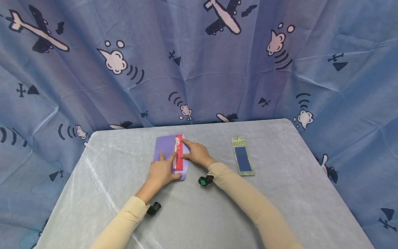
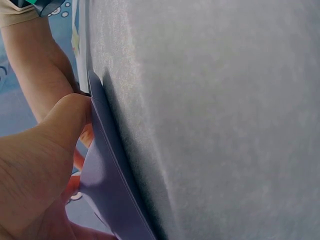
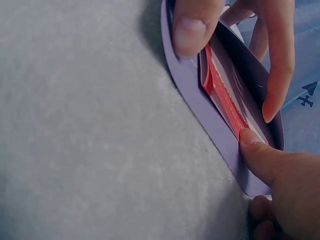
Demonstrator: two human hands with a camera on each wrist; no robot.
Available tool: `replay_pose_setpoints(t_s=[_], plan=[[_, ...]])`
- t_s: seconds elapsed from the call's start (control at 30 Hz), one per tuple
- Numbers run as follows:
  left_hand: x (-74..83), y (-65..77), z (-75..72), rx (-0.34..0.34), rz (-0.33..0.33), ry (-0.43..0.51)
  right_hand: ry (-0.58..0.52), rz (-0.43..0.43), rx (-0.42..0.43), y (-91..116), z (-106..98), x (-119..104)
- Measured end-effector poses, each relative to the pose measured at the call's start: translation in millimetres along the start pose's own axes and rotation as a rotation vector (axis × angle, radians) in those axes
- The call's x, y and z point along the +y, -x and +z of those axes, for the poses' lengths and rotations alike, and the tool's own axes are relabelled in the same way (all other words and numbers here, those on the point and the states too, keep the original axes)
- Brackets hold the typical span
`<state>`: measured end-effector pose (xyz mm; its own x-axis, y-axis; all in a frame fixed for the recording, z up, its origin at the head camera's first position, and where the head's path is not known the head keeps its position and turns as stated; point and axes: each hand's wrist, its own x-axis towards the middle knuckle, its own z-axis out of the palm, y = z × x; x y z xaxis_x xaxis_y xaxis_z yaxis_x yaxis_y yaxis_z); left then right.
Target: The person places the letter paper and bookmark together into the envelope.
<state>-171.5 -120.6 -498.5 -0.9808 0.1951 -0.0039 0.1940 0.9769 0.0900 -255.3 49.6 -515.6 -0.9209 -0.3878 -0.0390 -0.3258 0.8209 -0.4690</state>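
A purple envelope (image 1: 165,145) lies on the table with its flap (image 3: 200,113) spread to the right. Half in its mouth sits a red paper packet (image 1: 179,152) with a pale floral pattern. My left hand (image 1: 160,172) rests on the envelope with fingers spread, its thumb pressing the flap near the front corner. In the right wrist view, one left fingertip (image 3: 270,110) is at the mouth's far side. My right hand (image 1: 198,154) holds the packet at its right long edge: the thumb (image 3: 257,150) presses it, the index finger reaches its far end, and other fingers are curled low.
A green patterned bookmark-shaped package (image 1: 238,141) with a dark blue panel lies to the right of my right hand. The grey cloth-covered table (image 1: 273,193) ends at a blue curtain (image 1: 192,72) printed with planes. Each wrist carries a small black camera.
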Motion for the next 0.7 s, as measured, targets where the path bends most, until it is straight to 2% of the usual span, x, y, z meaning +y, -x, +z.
replay_pose_setpoints(t_s=[0.7], plan=[[0.4,1.2,-0.7,0.026,0.004,0.007,0.014,0.014,-0.005,-0.4,2.8,-1.3]])
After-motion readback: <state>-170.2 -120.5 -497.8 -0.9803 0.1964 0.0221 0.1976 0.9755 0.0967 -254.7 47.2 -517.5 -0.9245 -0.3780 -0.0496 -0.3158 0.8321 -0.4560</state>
